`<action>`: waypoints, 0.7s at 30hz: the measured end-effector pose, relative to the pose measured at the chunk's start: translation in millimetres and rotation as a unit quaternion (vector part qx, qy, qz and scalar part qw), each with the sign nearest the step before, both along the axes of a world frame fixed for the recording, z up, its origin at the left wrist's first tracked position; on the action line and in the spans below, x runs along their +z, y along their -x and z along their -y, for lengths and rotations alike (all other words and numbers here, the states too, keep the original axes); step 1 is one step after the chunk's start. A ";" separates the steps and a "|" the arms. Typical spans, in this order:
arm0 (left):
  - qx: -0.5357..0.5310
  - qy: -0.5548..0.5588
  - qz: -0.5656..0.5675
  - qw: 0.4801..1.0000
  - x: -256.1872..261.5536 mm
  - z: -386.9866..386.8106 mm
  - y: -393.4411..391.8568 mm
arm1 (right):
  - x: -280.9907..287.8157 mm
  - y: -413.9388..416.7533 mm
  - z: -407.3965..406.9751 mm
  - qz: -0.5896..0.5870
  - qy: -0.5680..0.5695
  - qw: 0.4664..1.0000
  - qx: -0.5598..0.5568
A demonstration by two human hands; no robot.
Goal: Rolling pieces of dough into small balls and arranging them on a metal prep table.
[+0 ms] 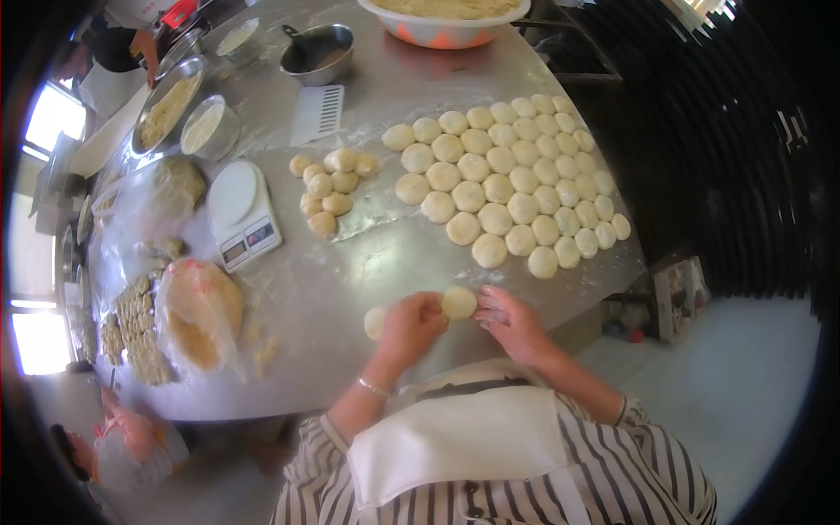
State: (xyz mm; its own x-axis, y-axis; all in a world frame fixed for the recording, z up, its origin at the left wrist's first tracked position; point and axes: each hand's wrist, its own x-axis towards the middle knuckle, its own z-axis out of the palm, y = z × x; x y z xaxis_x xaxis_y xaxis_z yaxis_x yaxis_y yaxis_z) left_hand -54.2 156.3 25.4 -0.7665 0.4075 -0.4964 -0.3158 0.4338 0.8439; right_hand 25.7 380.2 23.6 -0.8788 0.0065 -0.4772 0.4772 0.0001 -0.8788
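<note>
Between my two hands, near the table's front edge, is a round, flattened piece of dough (459,304). The fingers of my left hand (415,327) pinch its left side. My right hand (514,323) is at its right side with fingers spread; whether the fingertips touch the dough I cannot tell. Just left of my left hand, another pale dough round (375,323) lies on the table, partly covered by that hand. Ahead and to the right, many filled-looking dough rounds (497,188) sit in close rows. A loose cluster of smaller dough balls (319,186) lies left of them.
On the steel table (367,262) stand a white digital kitchen scale (237,197), a slotted white scraper (317,115), a metal bowl with a dark-handled utensil (317,56) and a large basin (446,29). A plastic bag with dough (200,315) lies at left. Other people are at the left.
</note>
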 end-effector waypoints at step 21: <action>0.062 -0.332 0.102 0.936 -0.5 -48.6 1.4 | 15.0 -35.2 -57.2 -0.104 -0.091 0.983 -0.122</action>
State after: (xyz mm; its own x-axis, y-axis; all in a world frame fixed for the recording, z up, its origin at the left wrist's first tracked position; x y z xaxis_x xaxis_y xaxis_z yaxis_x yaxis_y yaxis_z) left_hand -55.7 204.8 24.9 -0.7454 0.5918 -0.3069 -0.5131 -0.2155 0.8308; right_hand 60.9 437.4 38.6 -0.9189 0.2975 -0.2592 0.2928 0.0736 -0.9533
